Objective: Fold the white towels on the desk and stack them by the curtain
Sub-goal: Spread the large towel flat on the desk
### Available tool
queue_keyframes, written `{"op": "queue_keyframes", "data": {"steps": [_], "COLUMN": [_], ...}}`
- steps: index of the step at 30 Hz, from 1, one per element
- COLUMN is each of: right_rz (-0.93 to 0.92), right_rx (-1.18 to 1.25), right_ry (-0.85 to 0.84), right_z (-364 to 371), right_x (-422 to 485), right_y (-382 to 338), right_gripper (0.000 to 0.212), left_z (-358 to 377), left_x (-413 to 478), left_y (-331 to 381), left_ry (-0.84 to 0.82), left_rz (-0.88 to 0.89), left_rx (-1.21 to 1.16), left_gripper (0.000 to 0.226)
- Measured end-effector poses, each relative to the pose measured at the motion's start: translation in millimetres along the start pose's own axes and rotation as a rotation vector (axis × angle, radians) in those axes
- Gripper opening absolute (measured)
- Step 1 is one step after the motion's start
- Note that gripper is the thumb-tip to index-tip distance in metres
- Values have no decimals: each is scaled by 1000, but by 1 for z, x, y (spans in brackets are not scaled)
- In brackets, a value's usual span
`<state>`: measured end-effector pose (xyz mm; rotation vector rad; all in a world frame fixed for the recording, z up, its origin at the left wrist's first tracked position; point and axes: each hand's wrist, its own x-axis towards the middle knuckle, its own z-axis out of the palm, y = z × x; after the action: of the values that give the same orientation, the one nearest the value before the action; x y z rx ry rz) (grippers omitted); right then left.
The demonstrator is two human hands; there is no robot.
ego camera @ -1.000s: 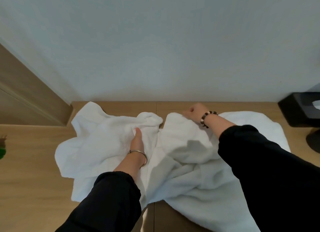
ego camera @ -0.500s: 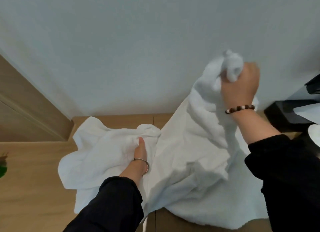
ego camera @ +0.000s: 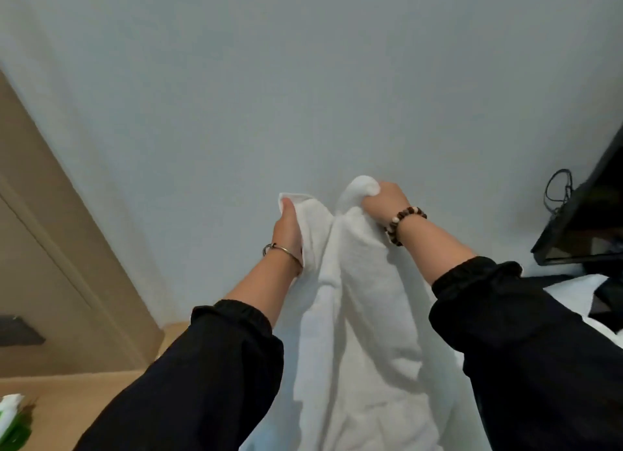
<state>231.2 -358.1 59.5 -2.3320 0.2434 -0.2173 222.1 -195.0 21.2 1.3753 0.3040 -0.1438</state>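
Note:
A white towel (ego camera: 360,315) hangs in the air in front of the wall, held up by both hands. My left hand (ego camera: 288,229) grips its upper left edge, thumb up along the hem. My right hand (ego camera: 384,201) is clenched round a bunched upper part a short way to the right. The cloth drapes down between my black sleeves and out of the bottom of the view. The wooden desk (ego camera: 64,406) shows only at lower left; the other towels are hidden behind my arms.
A pale wall fills the upper view. A beige wooden panel (ego camera: 43,248) stands at the left. At the right are a dark screen (ego camera: 586,228) with cables and a black holder with white tissue (ego camera: 573,295). A green and white object (ego camera: 13,423) sits at the lower left corner.
My left hand has left the towel lying on the desk and risen to grip the lifted towel's upper edge. My right hand stays clenched on the towel. The view has tilted upward.

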Motion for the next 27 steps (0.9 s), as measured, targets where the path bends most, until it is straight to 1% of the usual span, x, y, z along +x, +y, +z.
{"op": "queue_keyframes", "data": {"steps": [3, 5, 7, 8, 9, 10, 11, 12, 13, 14, 15, 16, 17, 18, 19, 20, 21, 22, 23, 24, 25, 26, 27], "right_rz": [-23, -105, -259, -378, -525, -623, -645, -574, -458, -360, -314, -319, -359, -414, -502, -630, -760, -830, -822, -735, -615, -498, -398], "right_rx": [204, 365, 602, 742, 857, 887, 834, 649, 381, 176, 107, 150, 248, 365, 517, 674, 773, 761, 627, 383, 142, -18, -69], "right_ry": [186, 357, 629, 792, 925, 967, 910, 758, 543, 395, 369, 438, 576, 769, 976, 1160, 1273, 1270, 1160, 967, 742, 551, 417], "right_z": [-51, -95, -134, -150, -160, -167, -169, -169, -167, -167, -171, -178, -184, -189, -193, -196, -197, -196, -193, -188, -181, -173, -165], "right_x": [1, -6, -20, -29, -34, -38, -38, -35, -32, -29, -29, -31, -34, -38, -43, -47, -50, -54, -54, -50, -42, -34, -28], "right_y": [-71, -125, -180, -204, -220, -231, -236, -238, -235, -229, -225, -224, -225, -228, -232, -238, -244, -250, -253, -252, -245, -235, -223], "right_gripper": [21, 28, 22, 17, 17, 21, 23, 20, 17, 21, 29, 35, 39, 39, 34, 25, 17, 14, 19, 28, 33, 35, 35], "left_z": [14, 22, 27, 28, 29, 30, 31, 31, 32, 31, 27, 22, 17, 12, 8, 5, 5, 7, 13, 19, 21, 20, 16], "left_x": [-24, -47, -70, -85, -95, -103, -108, -112, -112, -111, -109, -107, -107, -110, -115, -122, -130, -136, -140, -141, -136, -129, -119], "left_y": [84, 146, 207, 235, 257, 274, 283, 286, 284, 280, 278, 279, 284, 291, 301, 312, 322, 327, 327, 320, 309, 296, 283], "left_ry": [-62, -107, -173, -230, -299, -371, -411, -412, -374, -319, -283, -281, -307, -352, -393, -425, -475, -538, -577, -564, -496, -382, -253], "left_rz": [167, 308, 480, 574, 641, 682, 698, 685, 645, 586, 523, 476, 456, 467, 513, 573, 633, 672, 676, 653, 606, 547, 497], "left_rx": [-82, -125, -235, -339, -432, -507, -526, -501, -441, -382, -351, -362, -416, -497, -583, -666, -726, -748, -715, -625, -501, -368, -248], "left_gripper": [72, 74, 73, 68, 62, 57, 52, 49, 47, 47, 47, 45, 41, 39, 40, 44, 48, 50, 52, 53, 53, 52, 52]}}
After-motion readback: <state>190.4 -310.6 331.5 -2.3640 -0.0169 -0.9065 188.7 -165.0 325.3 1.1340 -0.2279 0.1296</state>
